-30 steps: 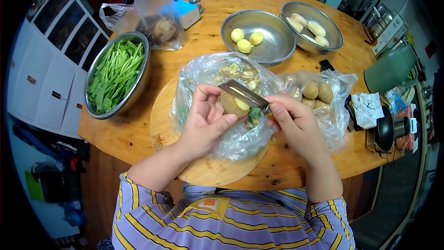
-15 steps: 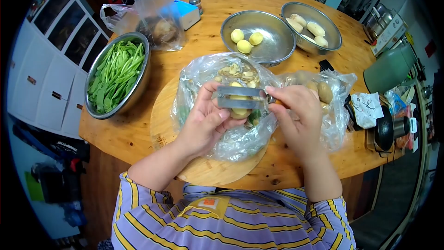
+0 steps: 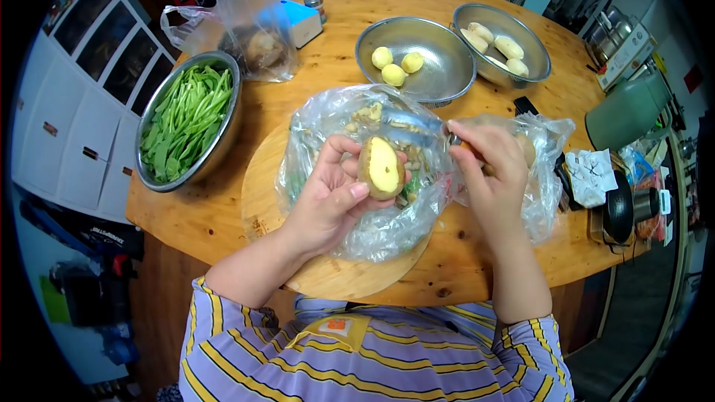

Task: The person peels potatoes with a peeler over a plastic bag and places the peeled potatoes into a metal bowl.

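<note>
A partly peeled potato (image 3: 384, 168) rests in the closed fingers of my left hand (image 3: 330, 192), its bare yellow side facing up and brown skin left round the edge. My right hand (image 3: 488, 167) grips the handle of a peeler (image 3: 410, 125), whose metal blade is smeared by motion and sits above and beyond the potato, apart from it. Below both hands an open clear plastic bag (image 3: 350, 234) holds peelings (image 3: 369, 113) and some green scraps. The bag lies on a round wooden board (image 3: 261, 171).
A steel bowl of leafy greens (image 3: 190, 123) stands at left. Toward the back are a colander with three peeled potatoes (image 3: 393, 74) and another with pale, long peeled pieces (image 3: 509, 47). A bag of unpeeled potatoes (image 3: 544, 193) lies at right. A knotted plastic bag (image 3: 257, 30) stands back left.
The peeler has lifted off the potato and moved up and away, with my right hand slightly higher. The potato's peeled face now shows fully, tilted toward me.
</note>
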The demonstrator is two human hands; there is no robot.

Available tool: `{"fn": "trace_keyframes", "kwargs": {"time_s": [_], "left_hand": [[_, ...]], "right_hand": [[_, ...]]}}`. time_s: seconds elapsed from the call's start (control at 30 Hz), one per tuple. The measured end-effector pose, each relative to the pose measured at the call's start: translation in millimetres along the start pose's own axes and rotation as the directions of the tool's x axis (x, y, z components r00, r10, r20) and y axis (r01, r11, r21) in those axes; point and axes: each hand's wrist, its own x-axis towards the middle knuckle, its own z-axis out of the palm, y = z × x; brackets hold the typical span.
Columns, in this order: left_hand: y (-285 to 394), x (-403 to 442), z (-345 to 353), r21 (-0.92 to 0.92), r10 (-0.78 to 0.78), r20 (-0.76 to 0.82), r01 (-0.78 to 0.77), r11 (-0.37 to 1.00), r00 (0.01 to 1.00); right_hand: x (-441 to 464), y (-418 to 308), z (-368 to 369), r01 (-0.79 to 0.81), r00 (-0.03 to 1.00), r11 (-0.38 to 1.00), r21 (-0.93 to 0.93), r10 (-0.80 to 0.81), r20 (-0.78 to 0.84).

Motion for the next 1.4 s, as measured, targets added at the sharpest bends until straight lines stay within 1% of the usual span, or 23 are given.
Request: {"fn": "trace_keyframes", "kwargs": {"time_s": [0.03, 0.07, 0.17, 0.3, 0.37, 0.47, 0.5, 0.53, 0.63, 0.67, 0.77, 0.8, 0.9, 1.0, 1.1, 1.2, 1.33, 1.4], "left_hand": [[1.4, -1.1, -0.1, -0.02, -0.006, -0.006, 0.006, 1.0, 1.0], [1.9, -2.6, -0.7, -0.04, -0.015, -0.012, 0.015, 0.999, 1.0], [-3.8, -2.6, -8.0, 0.014, 0.002, -0.025, -0.002, 1.0, 1.0], [-3.6, -3.3, -8.1, -0.008, 0.001, -0.003, -0.001, 1.0, 1.0], [-1.8, -1.5, -4.7, -0.033, -0.003, -0.007, 0.003, 0.999, 1.0], [-0.1, 0.8, -3.2, -0.032, -0.015, 0.083, 0.018, 0.999, 0.996], [0.8, 1.1, -1.9, -0.045, -0.029, 0.073, 0.032, 0.998, 0.997], [2.4, 1.1, -0.5, -0.057, -0.041, 0.062, 0.044, 0.997, 0.997], [4.3, 2.5, -2.0, -0.115, -0.049, 0.045, 0.054, 0.992, 0.998], [4.2, 3.7, -2.9, -0.139, -0.048, 0.047, 0.054, 0.989, 0.998], [-0.5, -1.6, -7.3, -0.115, -0.061, -0.044, 0.056, 0.992, 0.997], [-0.4, -1.3, -7.3, -0.111, -0.062, -0.047, 0.056, 0.992, 0.997], [-2.1, -0.2, -6.6, -0.093, -0.054, -0.059, 0.049, 0.995, 0.997], [-5.1, -1.1, -7.1, -0.074, -0.033, -0.065, 0.028, 0.997, 0.997], [-4.6, -2.2, -9.0, -0.085, -0.032, -0.032, 0.03, 0.996, 0.999], [-4.5, -2.4, -11.3, -0.104, -0.041, -0.013, 0.039, 0.994, 0.999], [2.0, 0.5, -6.1, -0.134, -0.089, -0.02, 0.086, 0.987, 0.996], [2.1, 0.8, -7.4, -0.126, -0.099, 0.012, 0.1, 0.987, 0.995]], "right_hand": [[-0.6, -4.3, 1.2, 0.01, 1.0, 0.999, 0.03, -0.01, -0.002], [-0.6, -15.4, -2.5, 0.043, 0.999, 0.999, 0.007, -0.043, 0.031], [-0.9, -30.5, -2.5, 0.165, 0.983, 0.986, -0.03, -0.162, 0.081], [-2.1, -26.3, -3.1, 0.146, 0.988, 0.988, -0.051, -0.143, 0.058], [-1.2, -19.0, -1.8, 0.064, 0.997, 0.998, -0.022, -0.063, 0.055], [-1.6, 4.1, 2.4, -0.067, 0.996, 0.997, 0.044, 0.064, 0.06], [-1.3, 8.6, 3.2, -0.11, 0.992, 0.991, 0.07, 0.106, 0.065], [-3.3, 2.5, 5.6, -0.247, 0.969, 0.94, 0.236, 0.239, 0.06], [-0.7, -6.8, 6.4, -0.109, 0.994, 0.967, 0.23, 0.11, 0.007], [-3.5, -6.9, 3.4, -0.056, 0.998, 0.989, 0.135, 0.05, 0.047], [-2.5, -20.7, 0.7, 0.085, 0.993, 0.995, 0.049, -0.088, 0.079], [-4.3, -21.7, 3.5, 0.119, 0.99, 0.993, 0.024, -0.12, 0.071], [-5.7, -31.0, 3.2, 0.163, 0.982, 0.987, -0.002, -0.162, 0.092], [-6.8, -35.1, 1.4, 0.169, 0.982, 0.985, -0.026, -0.166, 0.094], [-4.4, -31.0, 1.1, 0.177, 0.983, 0.984, -0.021, -0.176, 0.049], [-5.6, -19.4, 4.8, 0.107, 0.993, 0.994, 0.037, -0.108, 0.042], [-6.1, -11.1, 7.9, -0.061, 0.992, 0.986, 0.157, 0.042, 0.117], [-6.9, -4.2, 10.6, -0.135, 0.981, 0.963, 0.235, 0.097, 0.167]]}}
